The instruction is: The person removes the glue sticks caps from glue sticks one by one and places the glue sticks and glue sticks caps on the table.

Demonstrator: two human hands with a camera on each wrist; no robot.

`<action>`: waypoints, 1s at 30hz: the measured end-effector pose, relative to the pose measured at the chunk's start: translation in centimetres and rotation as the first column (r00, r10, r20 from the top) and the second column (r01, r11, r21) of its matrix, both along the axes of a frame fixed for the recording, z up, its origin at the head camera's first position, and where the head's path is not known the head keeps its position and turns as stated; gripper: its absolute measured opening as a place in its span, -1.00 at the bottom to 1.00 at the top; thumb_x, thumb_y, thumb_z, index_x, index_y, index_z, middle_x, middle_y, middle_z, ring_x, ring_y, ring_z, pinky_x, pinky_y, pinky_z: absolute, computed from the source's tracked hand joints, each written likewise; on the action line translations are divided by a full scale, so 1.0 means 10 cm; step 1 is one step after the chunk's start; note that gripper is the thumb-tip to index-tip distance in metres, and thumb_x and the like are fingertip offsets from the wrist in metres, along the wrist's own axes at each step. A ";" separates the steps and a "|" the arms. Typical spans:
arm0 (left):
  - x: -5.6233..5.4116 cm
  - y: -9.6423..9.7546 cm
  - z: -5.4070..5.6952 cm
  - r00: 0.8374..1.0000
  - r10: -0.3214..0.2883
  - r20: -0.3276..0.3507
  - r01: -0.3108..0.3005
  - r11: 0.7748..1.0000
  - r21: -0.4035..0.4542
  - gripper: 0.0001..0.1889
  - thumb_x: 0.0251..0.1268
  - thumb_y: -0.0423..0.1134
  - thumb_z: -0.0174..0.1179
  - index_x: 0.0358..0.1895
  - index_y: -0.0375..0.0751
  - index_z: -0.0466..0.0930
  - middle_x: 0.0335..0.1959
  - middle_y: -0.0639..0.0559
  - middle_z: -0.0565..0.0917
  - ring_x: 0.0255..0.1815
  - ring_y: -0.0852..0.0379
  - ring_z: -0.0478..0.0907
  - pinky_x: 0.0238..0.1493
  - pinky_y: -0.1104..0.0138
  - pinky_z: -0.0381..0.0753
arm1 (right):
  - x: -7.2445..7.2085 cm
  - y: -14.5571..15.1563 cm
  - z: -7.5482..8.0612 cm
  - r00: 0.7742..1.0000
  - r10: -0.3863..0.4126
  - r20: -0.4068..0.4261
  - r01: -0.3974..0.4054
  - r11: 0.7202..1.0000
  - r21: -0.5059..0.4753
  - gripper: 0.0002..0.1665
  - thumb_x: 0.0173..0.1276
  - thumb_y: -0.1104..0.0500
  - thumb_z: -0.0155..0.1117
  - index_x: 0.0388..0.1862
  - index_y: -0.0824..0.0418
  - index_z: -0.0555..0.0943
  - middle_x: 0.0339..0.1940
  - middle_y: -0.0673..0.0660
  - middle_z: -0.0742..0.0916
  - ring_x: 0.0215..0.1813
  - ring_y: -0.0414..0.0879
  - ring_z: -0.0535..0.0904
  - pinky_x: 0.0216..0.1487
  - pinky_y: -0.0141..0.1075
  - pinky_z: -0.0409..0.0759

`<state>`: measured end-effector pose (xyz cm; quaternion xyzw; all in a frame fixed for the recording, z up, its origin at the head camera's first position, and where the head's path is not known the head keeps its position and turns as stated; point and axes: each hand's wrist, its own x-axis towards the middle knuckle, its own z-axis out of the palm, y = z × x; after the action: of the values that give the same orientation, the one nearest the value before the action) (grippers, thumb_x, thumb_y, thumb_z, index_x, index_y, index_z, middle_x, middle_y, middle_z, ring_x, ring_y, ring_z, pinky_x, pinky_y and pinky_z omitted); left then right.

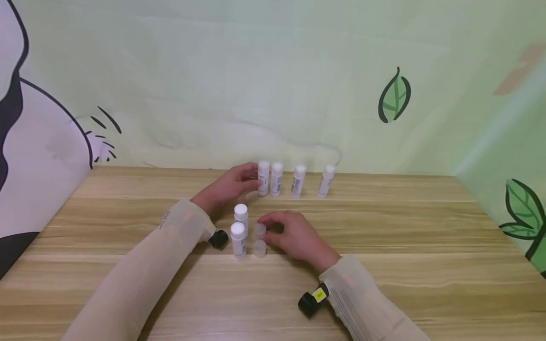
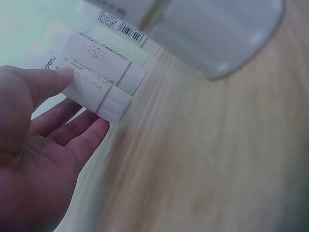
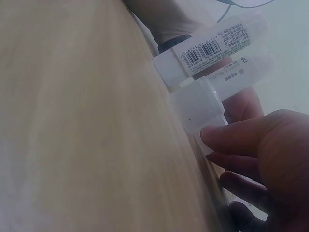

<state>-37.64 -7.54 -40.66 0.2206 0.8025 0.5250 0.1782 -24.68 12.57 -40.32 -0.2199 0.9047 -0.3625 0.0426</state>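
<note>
My left hand [image 1: 230, 186] pinches the leftmost glue stick [image 1: 263, 177] of an upright row at the back of the table. In the left wrist view, its thumb presses the printed label of that glue stick [image 2: 89, 89], with the other fingers behind. My right hand [image 1: 294, 235] pinches the farther of two small translucent caps [image 1: 260, 230] between thumb and forefinger. The nearer cap [image 1: 259, 248] stands just in front of it. Left of the caps are two upright white glue sticks, one nearer [image 1: 238, 240] and one behind [image 1: 241, 213].
Three more glue sticks stand along the back row: one close beside the held one [image 1: 277, 180], one farther right [image 1: 298, 182] and one at the end [image 1: 326, 181]. Behind the wooden table [image 1: 384, 284] hangs a pale green printed backdrop [image 1: 204, 85].
</note>
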 end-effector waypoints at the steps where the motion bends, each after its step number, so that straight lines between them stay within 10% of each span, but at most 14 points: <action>1: 0.00 0.00 0.01 1.000 0.002 -0.001 -0.002 1.000 -0.005 -0.48 0.39 -0.08 0.16 0.37 0.03 0.31 0.32 0.05 0.46 0.38 0.02 0.36 0.38 0.02 0.34 | 0.00 0.00 0.00 1.000 -0.001 0.000 0.001 1.000 0.001 -0.63 0.26 0.12 0.37 0.06 0.08 0.67 0.00 -0.01 0.74 0.14 -0.12 0.60 0.26 -0.15 0.49; 18: 0.10 -0.09 0.10 0.997 0.014 -0.078 -0.015 1.000 -0.015 -0.46 0.37 -0.04 0.17 0.36 -0.04 0.35 0.30 0.00 0.49 0.35 0.01 0.40 0.36 0.04 0.38 | 0.01 -0.02 0.04 0.998 -0.032 0.045 0.036 0.996 -0.082 -0.55 0.29 0.15 0.26 0.18 0.12 0.57 -0.06 0.02 0.73 0.05 -0.09 0.61 0.20 -0.12 0.51; 30: 0.23 -0.10 0.21 0.997 -0.001 -0.083 0.003 1.000 0.018 -0.49 0.35 -0.02 0.19 0.33 -0.01 0.39 0.26 0.00 0.54 0.31 0.02 0.44 0.35 0.01 0.39 | -0.04 -0.01 0.04 0.978 -0.210 -0.001 0.207 0.963 -0.171 -0.59 0.36 0.08 0.25 0.18 0.09 0.57 -0.04 0.03 0.73 0.06 -0.06 0.60 0.09 -0.12 0.59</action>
<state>-35.38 -8.52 -38.59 0.2447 0.8041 0.5225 0.1430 -25.07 12.50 -39.88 -0.1298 0.8889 -0.4388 -0.0235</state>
